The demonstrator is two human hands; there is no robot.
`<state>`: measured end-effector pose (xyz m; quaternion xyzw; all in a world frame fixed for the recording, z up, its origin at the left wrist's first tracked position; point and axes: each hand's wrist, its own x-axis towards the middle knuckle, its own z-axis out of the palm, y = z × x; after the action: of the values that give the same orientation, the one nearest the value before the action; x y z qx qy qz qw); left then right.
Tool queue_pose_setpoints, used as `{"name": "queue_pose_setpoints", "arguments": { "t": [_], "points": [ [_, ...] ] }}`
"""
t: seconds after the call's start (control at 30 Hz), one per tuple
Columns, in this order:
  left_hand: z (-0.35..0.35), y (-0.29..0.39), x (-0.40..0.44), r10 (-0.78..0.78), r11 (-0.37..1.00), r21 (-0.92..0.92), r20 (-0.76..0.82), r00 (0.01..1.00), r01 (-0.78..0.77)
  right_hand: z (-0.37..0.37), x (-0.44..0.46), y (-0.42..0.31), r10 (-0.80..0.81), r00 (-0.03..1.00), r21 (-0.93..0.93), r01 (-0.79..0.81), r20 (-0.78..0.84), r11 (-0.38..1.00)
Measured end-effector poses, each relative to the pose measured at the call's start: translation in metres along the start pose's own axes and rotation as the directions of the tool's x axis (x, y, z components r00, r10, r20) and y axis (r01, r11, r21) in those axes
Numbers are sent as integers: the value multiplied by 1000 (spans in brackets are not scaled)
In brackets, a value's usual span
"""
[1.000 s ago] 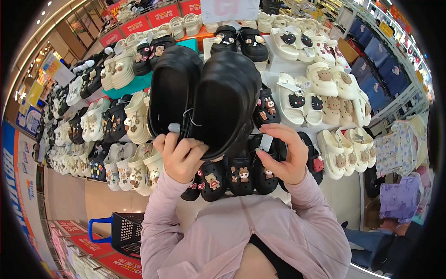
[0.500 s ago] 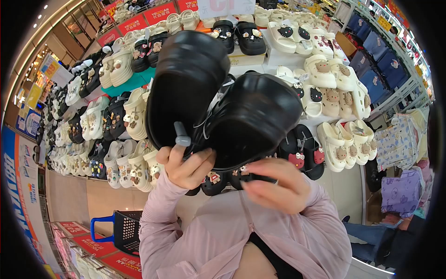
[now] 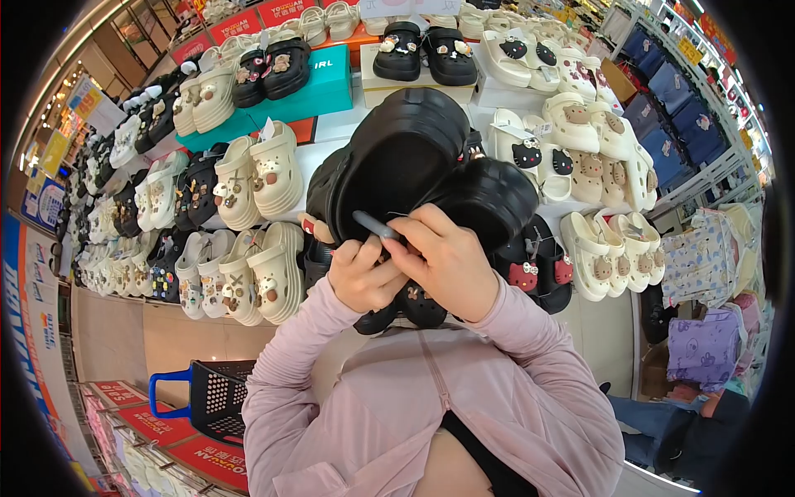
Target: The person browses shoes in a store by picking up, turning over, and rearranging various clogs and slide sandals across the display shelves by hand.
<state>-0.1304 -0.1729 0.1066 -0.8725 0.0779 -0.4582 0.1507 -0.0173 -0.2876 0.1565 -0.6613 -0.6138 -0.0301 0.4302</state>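
A pair of black clogs is held up in front of me, their dark openings facing me. My left hand is closed at the near edge of the left clog, fingers curled. A grey pencil-shaped tag juts up from between my hands, over the left clog's opening. My right hand is closed, with thumb and fingertips pinching the lower end of this tag. The second black clog hangs tilted behind my right hand, partly covered by it.
A tiered display of cream clogs and black clogs surrounds the pair. A teal shoe box stands behind. A black basket with a blue handle is at lower left. Bags and a person's legs are at right.
The clogs have come lower, and the left one has shifted right. My right hand, apart and blurred before, has moved up and left to the grey tag beside my left hand.
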Motion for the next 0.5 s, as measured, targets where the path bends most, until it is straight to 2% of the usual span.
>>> {"name": "queue_pose_setpoints", "arguments": {
  "t": [0.07,0.2,0.27,0.3,0.33,0.4,0.47,0.5],
  "points": [
    [-2,4,-1,-21,1000,12,-15,1000,21,1,-5,0,-70,997,-25,69,-45,997],
    [-2,13,-7,-73,992,92,-80,994,80,-2,-14,4,-89,995,-8,88,-38,996],
    [-9,9,-12,-107,991,82,19,994,105,-4,-18,6,-219,971,-2,220,-96,976],
    [-10,6,-12,-145,987,78,23,989,143,-7,-20,1,-219,971,-1,220,-96,975],
    [-12,5,-11,-179,983,37,16,984,178,-13,-22,-7,-280,952,-140,263,-121,954],
    [-19,5,-5,-232,972,38,10,973,232,-15,-26,-8,-340,930,-273,295,-137,916],
    [-18,7,0,-242,970,6,46,969,242,-7,-35,8,-327,927,-552,371,181,747],
    [-18,6,4,-253,967,-24,76,965,255,-9,-31,22,-386,898,-518,439,213,734]
  ]
}}
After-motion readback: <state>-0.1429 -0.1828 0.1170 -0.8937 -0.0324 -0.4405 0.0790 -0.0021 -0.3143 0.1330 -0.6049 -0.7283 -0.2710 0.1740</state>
